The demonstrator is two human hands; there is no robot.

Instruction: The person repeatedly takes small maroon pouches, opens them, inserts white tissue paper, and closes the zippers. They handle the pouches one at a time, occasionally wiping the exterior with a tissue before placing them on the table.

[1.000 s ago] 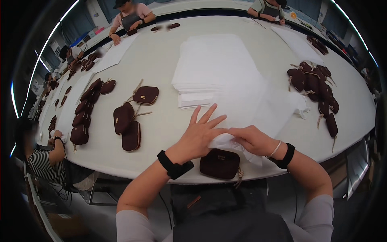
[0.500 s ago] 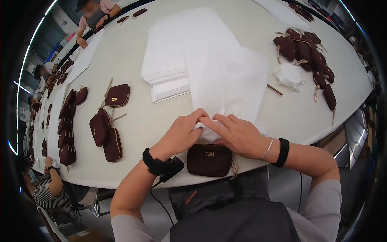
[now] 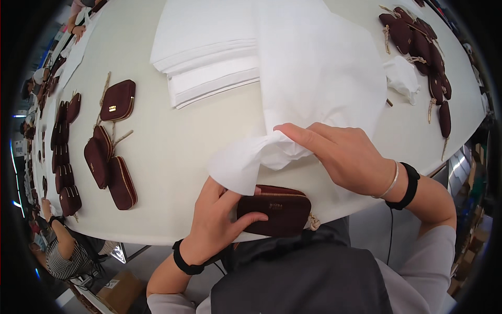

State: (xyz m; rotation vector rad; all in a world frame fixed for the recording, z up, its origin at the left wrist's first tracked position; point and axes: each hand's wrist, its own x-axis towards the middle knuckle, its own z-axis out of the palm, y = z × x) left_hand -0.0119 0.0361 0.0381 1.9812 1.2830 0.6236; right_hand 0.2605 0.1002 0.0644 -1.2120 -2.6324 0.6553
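Note:
A dark brown zip pouch (image 3: 282, 213) with a gold zip along its top sits near the table's front edge. My left hand (image 3: 217, 222) grips its left end, thumb across the front. One fingertip shows by the zip; the other fingers are partly hidden under a white flap. My right hand (image 3: 348, 157) is closed on a crumpled part of a thin white sheet (image 3: 285, 152), just above and behind the pouch. The loose end of that sheet droops over my left fingers. Whether it is paper or cloth I cannot tell. A knotted cord (image 3: 314, 222) hangs at the pouch's right end.
A stack of white sheets (image 3: 209, 47) lies ahead. Several brown pouches (image 3: 117, 99) lie to the left, beside a row of more pouches (image 3: 64, 178). At the right are a pouch pile (image 3: 421, 44) and a crumpled white bundle (image 3: 401, 78). Co-workers sit along the left side.
My left hand has left the sheet and moved down onto the pouch. My right hand has shifted right with the crumpled sheet, and the pouch's zip side now shows more. The view has tilted down.

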